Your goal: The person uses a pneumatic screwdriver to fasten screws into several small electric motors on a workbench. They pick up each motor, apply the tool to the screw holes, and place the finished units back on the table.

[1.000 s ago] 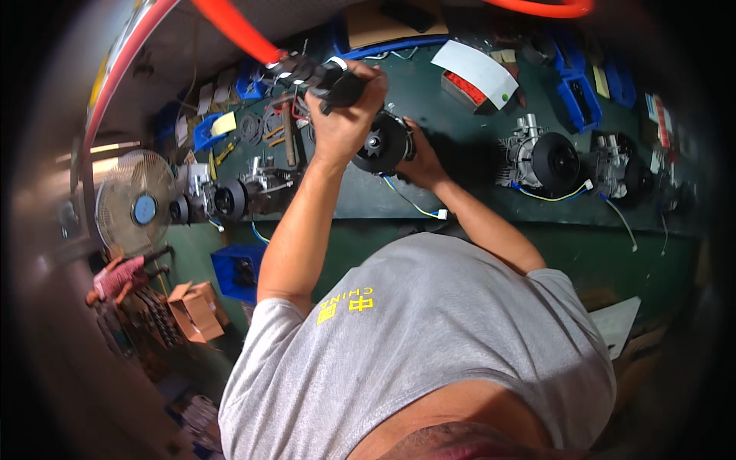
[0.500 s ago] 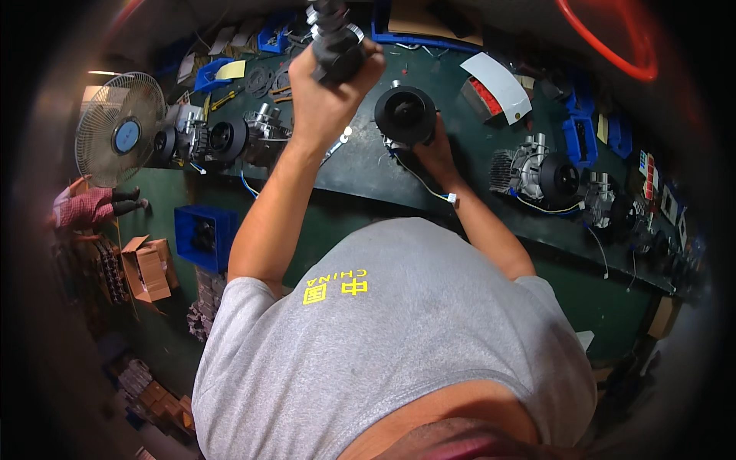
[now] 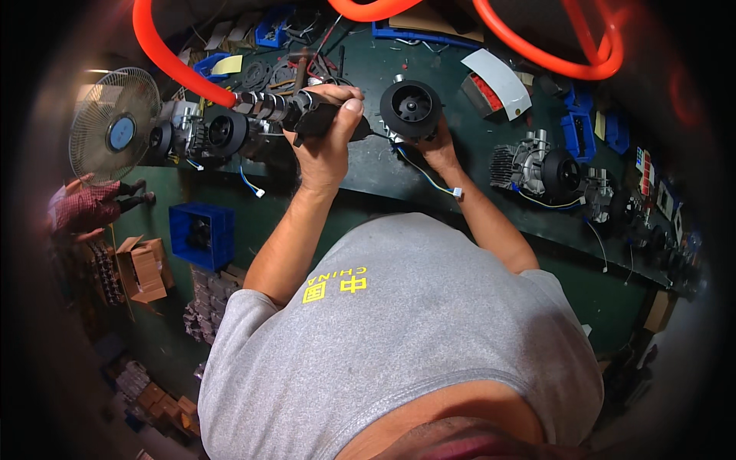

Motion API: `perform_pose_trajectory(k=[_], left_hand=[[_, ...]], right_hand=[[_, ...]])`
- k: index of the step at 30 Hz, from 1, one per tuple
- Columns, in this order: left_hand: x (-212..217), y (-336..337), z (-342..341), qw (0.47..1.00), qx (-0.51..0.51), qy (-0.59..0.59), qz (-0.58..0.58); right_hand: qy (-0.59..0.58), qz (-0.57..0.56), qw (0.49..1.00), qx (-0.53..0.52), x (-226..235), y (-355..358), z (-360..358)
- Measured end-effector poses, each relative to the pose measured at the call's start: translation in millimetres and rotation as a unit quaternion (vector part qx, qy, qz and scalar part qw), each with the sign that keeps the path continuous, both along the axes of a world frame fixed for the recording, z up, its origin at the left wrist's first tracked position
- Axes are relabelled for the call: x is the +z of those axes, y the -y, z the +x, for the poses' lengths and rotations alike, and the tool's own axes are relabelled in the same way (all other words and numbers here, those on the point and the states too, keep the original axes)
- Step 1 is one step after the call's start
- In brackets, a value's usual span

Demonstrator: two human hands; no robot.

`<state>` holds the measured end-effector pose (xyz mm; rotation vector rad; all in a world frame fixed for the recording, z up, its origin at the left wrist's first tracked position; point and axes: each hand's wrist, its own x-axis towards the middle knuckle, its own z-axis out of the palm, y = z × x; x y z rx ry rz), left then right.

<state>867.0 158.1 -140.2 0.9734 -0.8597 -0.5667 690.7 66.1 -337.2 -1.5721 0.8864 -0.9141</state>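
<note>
Blower motor: black, round, on green bench, steadied by right hand, fingers curled on its lower rim. Left hand, just left of motor, fist closed on air tool w/ red hose. Tool not on motor; fastening looks pending. Bench edge just below motor; room tight, other motors both sides.

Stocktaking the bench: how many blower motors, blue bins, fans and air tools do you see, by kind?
Black round blower motors: 4 (one under the right hand at)
Blue bins: 4 ()
Desk fan: 1
Air tool in left hand: 1
Total: 10
</note>
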Motion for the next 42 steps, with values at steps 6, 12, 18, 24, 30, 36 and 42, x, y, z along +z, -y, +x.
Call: perform_pose_trajectory(k=[6,12,18,24,30,36,42], left_hand=[[-3.7,-1.6,2.1,1.0,0.003,0.021,0.007],[13.8,-7.3,-6.5,0.996,-0.057,0.029,0.055],[14.2,11.5,-10.0,0.962,-0.213,0.15,0.085],[3.9,18.4,-18.3,0.979,-0.159,0.099,0.078],[-1.7,20.0,-21.5,0.983,-0.153,0.082,0.061],[-2.4,21.9,-20.3,0.982,-0.154,0.074,0.075],[-1.8,24.2,-17.7,0.964,-0.187,0.17,0.076]], right_hand=[[-0.011,-0.003,1.0,-0.006,14.9,-6.3,0.1],[-0.061,-0.024,0.998,-0.002,1.3,-0.2,-3.6],[0.081,0.041,0.996,-0.009,-22.7,-3.4,-7.3],[0.046,-0.008,0.999,0.002,-19.8,0.4,-3.5],[0.064,-0.003,0.998,-0.013,-41.6,2.7,-6.7],[0.068,0.028,0.997,-0.011,-20.3,-2.2,-5.1],[0.073,0.01,0.997,-0.035,-41.7,3.7,0.3]])
